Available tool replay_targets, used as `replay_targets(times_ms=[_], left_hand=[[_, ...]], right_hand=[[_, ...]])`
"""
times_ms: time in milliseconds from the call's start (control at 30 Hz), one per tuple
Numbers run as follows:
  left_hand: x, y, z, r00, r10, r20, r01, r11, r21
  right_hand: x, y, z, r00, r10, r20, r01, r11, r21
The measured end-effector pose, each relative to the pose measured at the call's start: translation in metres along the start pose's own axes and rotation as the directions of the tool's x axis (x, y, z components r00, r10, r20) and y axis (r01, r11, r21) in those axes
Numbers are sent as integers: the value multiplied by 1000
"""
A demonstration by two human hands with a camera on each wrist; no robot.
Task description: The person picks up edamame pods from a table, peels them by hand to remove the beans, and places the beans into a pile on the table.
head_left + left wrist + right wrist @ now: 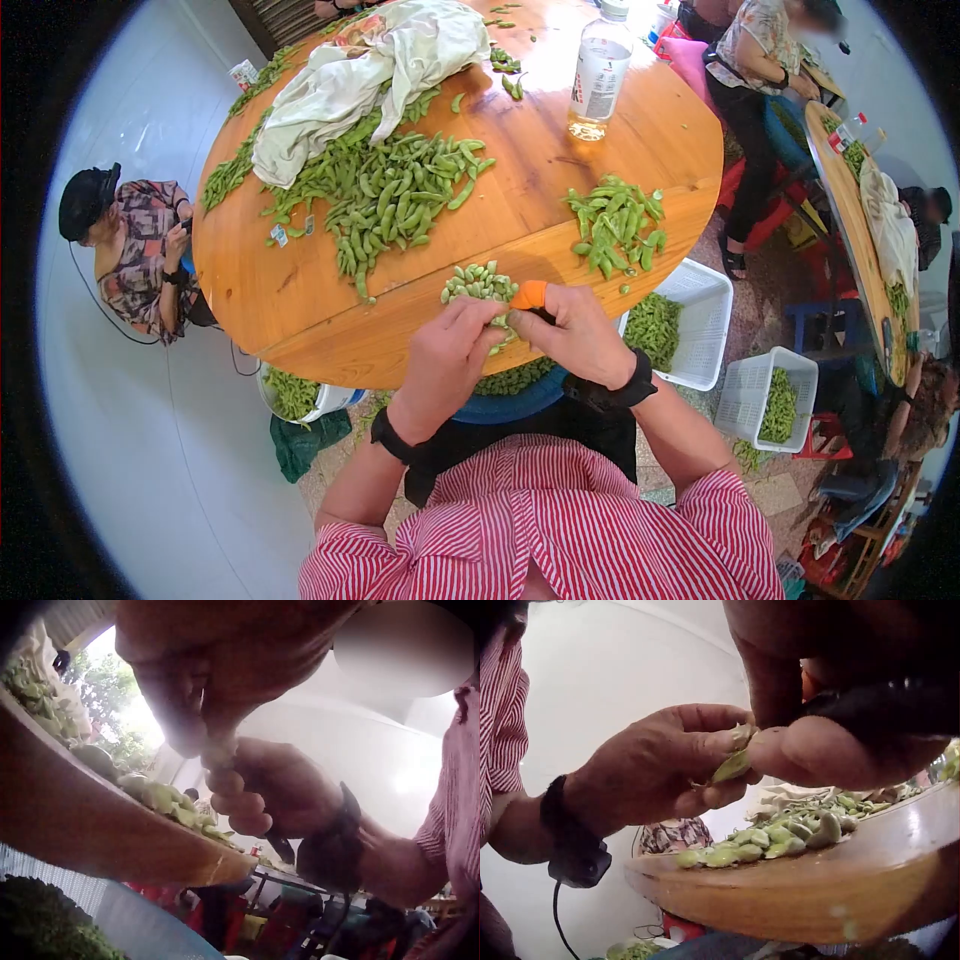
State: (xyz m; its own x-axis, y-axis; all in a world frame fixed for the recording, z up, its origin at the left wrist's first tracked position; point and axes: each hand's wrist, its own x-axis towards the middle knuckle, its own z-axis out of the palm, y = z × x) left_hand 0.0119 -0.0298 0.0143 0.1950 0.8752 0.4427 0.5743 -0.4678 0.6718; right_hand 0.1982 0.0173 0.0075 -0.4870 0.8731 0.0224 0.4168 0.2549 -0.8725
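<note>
Over the near table edge my left hand (445, 355) pinches a green soybean pod (732, 766) between thumb and fingers. My right hand (580, 335) meets it, thumb and fingertip pinching the pod's upper end in the right wrist view. An orange cover (530, 296) wraps one right finger. Just beyond the hands lies a small heap of plump pale-green pieces (478, 281), partly hidden by them. Farther back is a big pile of soybean pods (400, 195), with a smaller cluster of pods (617, 225) to the right.
A pale cloth (350, 90) covers part of the big pile on the wooden table (520, 190). A bottle (598, 80) stands at the back right. Below the edge sits a blue basin (500, 408) of green pieces; white baskets (703, 320) stand right. Other people sit around.
</note>
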Motion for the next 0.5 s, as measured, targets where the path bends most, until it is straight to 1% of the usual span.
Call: replay_targets(times_ms=[33, 67, 100, 133, 167, 200, 233, 267, 300, 333, 367, 400, 433, 467, 500], left_hand=[[0, -1, 0, 1000, -12, -3, 12, 997, -74], [0, -5, 1, 1000, -11, -2, 11, 997, -75], [-1, -10, 2, 1000, -9, -3, 9, 991, -134], [-2, -12, 1, 1000, -8, -5, 7, 981, -192], [-3, -11, 1, 1000, -9, -7, 8, 981, -192], [-7, -8, -1, 969, -232, 85, 247, 896, -369], [-9, -7, -2, 882, -419, 214, 467, 725, -506], [-10, -8, -2, 881, -421, 214, 469, 724, -506], [-11, -11, -2, 862, -442, 248, 497, 637, -590], [-11, -12, -2, 842, -458, 285, 518, 539, -664], [-9, -10, -2, 842, -458, 285, 518, 539, -664], [-6, -7, -3, 821, -494, 285, 540, 514, -666], [-5, -4, -4, 799, -529, 286, 562, 488, -668], [-5, -2, -5, 799, -530, 286, 562, 488, -668], [-4, -1, -5, 787, -550, 279, 586, 526, -616]], right_hand=[[0, -2, 0, 999, -32, 2, 32, 994, 101], [-1, -5, -1, 998, -63, 2, 62, 978, 201], [-2, -7, -2, 998, -62, 1, 60, 978, 201], [-3, -9, -3, 996, 49, 69, -69, 945, 319], [-3, -10, -3, 977, 150, 151, -200, 884, 422], [-3, -9, -3, 977, 149, 153, -201, 885, 421], [-3, -6, -2, 968, 152, 197, -233, 832, 504], [-4, -3, 0, 959, 152, 240, -267, 769, 580], [-4, -1, 2, 959, 153, 241, -268, 769, 580], [-4, 1, 4, 963, 120, 240, -252, 715, 652], [-4, 2, 6, 967, 88, 237, -236, 655, 718], [-4, 3, 10, 967, 88, 237, -236, 655, 718], [-3, 3, 13, 971, 91, 220, -229, 616, 754], [-3, 2, 16, 975, 95, 203, -220, 575, 788], [-3, 2, 16, 975, 95, 203, -220, 575, 788]])
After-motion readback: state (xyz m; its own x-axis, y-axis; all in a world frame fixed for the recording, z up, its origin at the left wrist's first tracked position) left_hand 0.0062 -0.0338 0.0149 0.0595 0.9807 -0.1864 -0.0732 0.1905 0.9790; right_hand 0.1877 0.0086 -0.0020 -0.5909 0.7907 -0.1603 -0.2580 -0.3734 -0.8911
